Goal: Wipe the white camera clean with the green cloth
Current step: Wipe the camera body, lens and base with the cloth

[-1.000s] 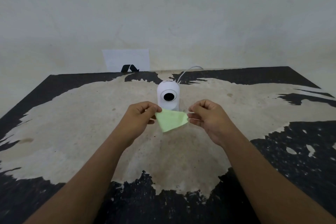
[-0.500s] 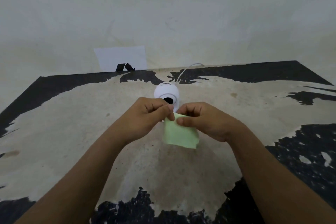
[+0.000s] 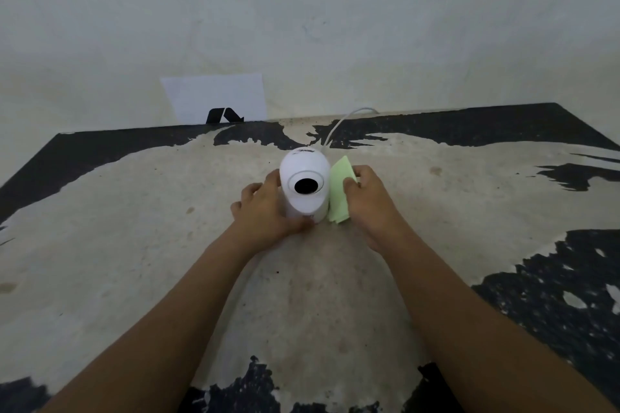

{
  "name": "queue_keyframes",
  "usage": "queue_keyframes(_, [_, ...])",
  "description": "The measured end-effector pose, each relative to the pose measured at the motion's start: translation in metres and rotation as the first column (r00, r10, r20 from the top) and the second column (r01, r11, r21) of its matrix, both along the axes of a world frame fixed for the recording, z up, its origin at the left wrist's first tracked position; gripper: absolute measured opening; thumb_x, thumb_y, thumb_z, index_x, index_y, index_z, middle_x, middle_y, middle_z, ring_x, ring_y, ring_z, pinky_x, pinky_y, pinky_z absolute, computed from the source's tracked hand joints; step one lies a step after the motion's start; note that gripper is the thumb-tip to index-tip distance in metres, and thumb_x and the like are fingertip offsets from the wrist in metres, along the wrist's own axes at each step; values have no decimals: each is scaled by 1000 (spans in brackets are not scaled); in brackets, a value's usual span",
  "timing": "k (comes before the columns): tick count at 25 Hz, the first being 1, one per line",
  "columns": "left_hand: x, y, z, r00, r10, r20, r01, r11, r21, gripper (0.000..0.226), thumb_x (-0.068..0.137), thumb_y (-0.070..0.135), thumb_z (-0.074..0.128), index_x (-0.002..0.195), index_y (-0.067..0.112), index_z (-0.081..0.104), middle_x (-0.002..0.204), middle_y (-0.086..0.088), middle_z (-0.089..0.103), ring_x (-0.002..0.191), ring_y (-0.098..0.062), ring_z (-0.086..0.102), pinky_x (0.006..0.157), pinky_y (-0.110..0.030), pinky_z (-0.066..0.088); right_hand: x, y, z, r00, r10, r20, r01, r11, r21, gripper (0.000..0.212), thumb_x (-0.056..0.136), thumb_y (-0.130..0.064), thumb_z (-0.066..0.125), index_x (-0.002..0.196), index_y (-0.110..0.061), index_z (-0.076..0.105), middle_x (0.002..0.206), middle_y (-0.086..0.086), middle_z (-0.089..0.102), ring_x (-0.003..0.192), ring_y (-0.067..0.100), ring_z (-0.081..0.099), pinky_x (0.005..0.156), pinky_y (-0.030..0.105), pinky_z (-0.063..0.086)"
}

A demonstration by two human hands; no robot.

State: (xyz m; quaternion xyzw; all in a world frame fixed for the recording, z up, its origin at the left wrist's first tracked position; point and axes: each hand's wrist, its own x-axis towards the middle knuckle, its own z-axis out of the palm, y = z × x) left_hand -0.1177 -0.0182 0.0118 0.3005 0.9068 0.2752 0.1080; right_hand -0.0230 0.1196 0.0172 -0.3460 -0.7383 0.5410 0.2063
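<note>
The white camera point(image 3: 304, 178) stands upright in the middle of the worn table point(image 3: 134, 228), its round black lens facing me. My left hand point(image 3: 266, 211) wraps around the camera's left side and base, thumb at the front bottom. My right hand point(image 3: 367, 201) presses the folded green cloth point(image 3: 338, 193) flat against the camera's right side. The cloth shows between the camera body and my fingers, its lower corner near the tabletop.
A thin white cable point(image 3: 342, 124) runs from the camera's back to the table's far edge. A white sheet with a black mark point(image 3: 218, 99) leans on the wall behind. The table's black patches mark its worn edges at left, right and front.
Both hands went forward from holding the cloth in front of the camera. My left hand let go of the cloth and took the camera; my right hand carried the cloth to its right side.
</note>
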Motion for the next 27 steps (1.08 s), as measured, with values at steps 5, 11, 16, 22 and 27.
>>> queue_keyframes(5, [-3, 10, -12, 999, -23, -42, 23, 1000, 18, 90, 66, 59, 68, 138, 30, 23, 137, 0, 46, 128, -28, 34, 96, -43, 24, 0, -29, 2, 988, 126, -91, -135, 985, -107, 49, 100, -46, 27, 132, -18, 51, 124, 0, 57, 115, 17, 53, 99, 33, 41])
queue_keyframes(11, [-8, 13, -15, 995, -22, -98, 14, 996, -84, 87, 64, 68, 56, 138, 35, 24, 139, 2, 45, 126, -27, 33, 92, -40, 25, -7, -45, 13, 960, 208, -190, -186, 974, 131, 69, 91, -57, 34, 151, -28, 16, 157, -1, 29, 139, 11, 31, 110, 28, 27])
queue_keyframes(16, [-6, 11, -13, 992, -23, -125, 21, 1000, -16, 91, 64, 65, 67, 139, 33, 24, 135, 1, 49, 120, -27, 37, 89, -39, 27, -15, -33, 20, 979, 188, -75, -190, 982, -20, 62, 95, -56, 32, 146, -22, 29, 143, 4, 47, 115, 19, 48, 92, 29, 37])
queue_keyframes(22, [-7, 11, -14, 989, -54, -138, 57, 998, 21, 87, 63, 66, 63, 134, 30, 28, 124, 3, 57, 114, -23, 49, 88, -39, 28, 6, -44, 5, 970, 233, -70, -235, 972, -16, 86, 80, -74, 26, 152, -29, 13, 155, 1, 34, 138, 21, 37, 115, 43, 31])
queue_keyframes(27, [-10, 12, -13, 992, -70, -108, 72, 997, 16, 90, 62, 64, 63, 137, 33, 22, 128, 11, 55, 118, -18, 52, 98, -46, 32, 6, -46, 30, 963, 261, -72, -245, 953, 178, 71, 94, -56, 32, 153, -20, 14, 160, 2, 24, 145, 17, 26, 113, 30, 22])
